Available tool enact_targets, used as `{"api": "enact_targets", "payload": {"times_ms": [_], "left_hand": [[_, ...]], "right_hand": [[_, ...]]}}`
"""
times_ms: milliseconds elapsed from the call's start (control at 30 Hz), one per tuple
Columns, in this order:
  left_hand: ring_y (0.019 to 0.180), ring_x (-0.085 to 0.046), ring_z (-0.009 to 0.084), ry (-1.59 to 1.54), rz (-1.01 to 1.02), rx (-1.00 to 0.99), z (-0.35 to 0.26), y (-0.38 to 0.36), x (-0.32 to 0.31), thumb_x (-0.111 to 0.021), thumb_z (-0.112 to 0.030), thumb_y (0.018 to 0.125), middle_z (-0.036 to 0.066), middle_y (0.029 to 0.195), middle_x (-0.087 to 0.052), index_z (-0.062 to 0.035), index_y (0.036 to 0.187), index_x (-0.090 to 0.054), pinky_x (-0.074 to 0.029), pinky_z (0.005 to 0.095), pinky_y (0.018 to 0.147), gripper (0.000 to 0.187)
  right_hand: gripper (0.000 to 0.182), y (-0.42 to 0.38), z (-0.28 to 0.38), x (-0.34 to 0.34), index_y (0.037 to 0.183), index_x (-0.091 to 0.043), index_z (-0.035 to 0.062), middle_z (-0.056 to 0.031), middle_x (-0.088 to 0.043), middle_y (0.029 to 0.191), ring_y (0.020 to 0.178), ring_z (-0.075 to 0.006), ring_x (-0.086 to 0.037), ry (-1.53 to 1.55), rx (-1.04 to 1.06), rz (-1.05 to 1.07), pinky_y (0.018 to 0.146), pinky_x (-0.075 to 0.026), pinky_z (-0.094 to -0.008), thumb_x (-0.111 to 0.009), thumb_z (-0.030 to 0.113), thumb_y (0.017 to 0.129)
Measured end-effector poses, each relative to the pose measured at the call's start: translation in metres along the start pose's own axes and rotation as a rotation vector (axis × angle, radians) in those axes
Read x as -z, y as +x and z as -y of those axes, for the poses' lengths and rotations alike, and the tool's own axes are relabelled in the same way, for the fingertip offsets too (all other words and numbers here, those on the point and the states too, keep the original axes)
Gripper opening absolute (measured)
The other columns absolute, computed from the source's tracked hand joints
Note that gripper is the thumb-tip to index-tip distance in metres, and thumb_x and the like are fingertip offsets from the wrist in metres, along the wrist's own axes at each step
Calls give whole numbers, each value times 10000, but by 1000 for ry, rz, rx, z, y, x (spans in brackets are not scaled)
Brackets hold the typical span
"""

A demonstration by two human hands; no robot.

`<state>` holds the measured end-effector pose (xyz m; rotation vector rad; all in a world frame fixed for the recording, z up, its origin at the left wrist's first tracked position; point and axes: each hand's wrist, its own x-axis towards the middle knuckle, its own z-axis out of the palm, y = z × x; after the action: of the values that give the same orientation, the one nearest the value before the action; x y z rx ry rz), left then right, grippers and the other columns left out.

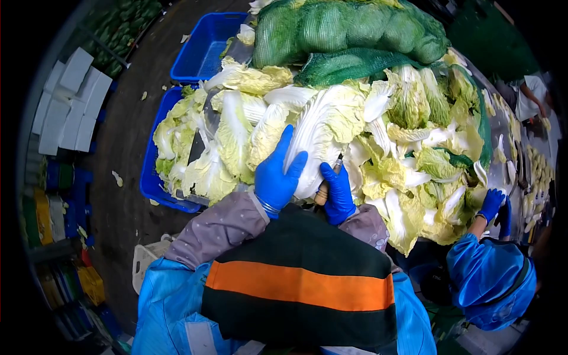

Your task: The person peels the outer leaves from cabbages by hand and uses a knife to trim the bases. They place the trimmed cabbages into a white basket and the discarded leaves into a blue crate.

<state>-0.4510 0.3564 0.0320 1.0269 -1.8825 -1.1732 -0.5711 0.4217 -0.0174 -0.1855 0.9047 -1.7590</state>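
Note:
A large napa cabbage (pixel 319 130) with white ribs and pale yellow-green leaves lies in front of me. My left hand (pixel 279 173), in a blue glove, rests against its left side with thumb and fingers apart. On the right of its base, my right hand (pixel 338 192), also gloved in blue, is closed around a knife (pixel 321 194) with a wooden handle; a bit of metal shows above the hand. Loose cabbage leaves (pixel 234 136) are heaped on both sides.
Green mesh sacks (pixel 349 32) of cabbages lie at the back. A blue crate (pixel 155 177) full of leaves and another blue crate (pixel 204 50) stand left. At right, a co-worker's gloved hand (pixel 491 204) touches the leaf pile. White boxes (pixel 74 103) are stacked far left.

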Motion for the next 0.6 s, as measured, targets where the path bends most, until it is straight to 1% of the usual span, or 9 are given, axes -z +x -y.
{"api": "enact_targets", "payload": {"times_ms": [67, 167, 200, 300, 333, 367, 433, 533, 600], "left_hand": [[986, -585, 289, 26, -146, -159, 16, 2, -9, -570, -262, 866, 218, 1054, -593, 0, 1269, -431, -451, 318, 822, 500], [921, -586, 194, -368, -190, 172, 25, 9, -10, -547, -246, 884, 158, 1032, -603, 9, 1212, -486, -455, 292, 803, 420], [846, -559, 136, -359, -244, 109, 34, 13, -10, -521, -223, 900, 92, 960, -601, 16, 1126, -543, -451, 249, 776, 330], [755, -565, 135, -447, -259, 317, 57, 20, -2, -509, -207, 902, 78, 891, -598, -4, 1066, -573, -472, 237, 650, 269], [642, -539, 120, -680, -292, 501, 25, 26, 14, -500, -190, 900, 69, 836, -593, -31, 1015, -591, -452, 244, 502, 216], [576, -519, 116, -607, -421, 429, 42, 36, 19, -515, -193, 895, 64, 797, -585, -45, 997, -592, -411, 257, 403, 195], [636, -533, 118, -711, -567, 343, 70, 51, 40, -559, -159, 872, 52, 805, -579, -35, 993, -585, -453, 253, 498, 175], [965, -506, 177, -159, -610, -17, 107, 58, 58, -642, -81, 802, 110, 1034, -536, -7, 1113, -505, -424, 269, 832, 348], [1024, -474, 203, 250, -446, -116, 69, 42, 46, -658, -149, 802, 134, 1084, -505, -7, 1175, -451, -409, 301, 866, 450]], "right_hand": [[546, 2, 1, 2, 1245, -394, 5, -115, -570, 1065, 899, -207, -587, -12, -17, 28, 772, -496, -333, -649, 52, 764], [539, 0, 4, 1, 1255, -380, 4, -137, -559, 1099, 949, -242, -584, 38, -70, 46, 810, -498, -370, -638, 85, 788], [529, -1, 5, -3, 1250, -384, 1, -142, -559, 1100, 956, -251, -584, 129, -112, 34, 816, -500, -379, -635, 91, 793], [520, 1, 5, 4, 1262, -372, 1, -177, -534, 1155, 1016, -308, -564, 248, -228, 64, 870, -476, -442, -604, 181, 833], [528, 2, 4, 8, 1270, -364, 3, -184, -524, 1170, 1031, -314, -556, 304, -264, 87, 882, -467, -450, -597, 200, 839], [537, 1, 1, 13, 1277, -356, 5, -190, -515, 1186, 1045, -321, -549, 362, -302, 107, 893, -458, -458, -590, 220, 845], [560, -1, 0, 19, 1293, -340, 7, -197, -488, 1224, 1091, -329, -519, 340, -283, 104, 928, -428, -474, -578, 255, 850], [574, -5, 9, 16, 1301, -332, 11, -194, -486, 1227, 1102, -330, -511, 357, -278, 88, 937, -420, -474, -586, 247, 843], [588, -5, 16, 11, 1309, -326, 17, -195, -483, 1230, 1113, -331, -502, 363, -271, 68, 944, -414, -476, -591, 245, 836]]}}
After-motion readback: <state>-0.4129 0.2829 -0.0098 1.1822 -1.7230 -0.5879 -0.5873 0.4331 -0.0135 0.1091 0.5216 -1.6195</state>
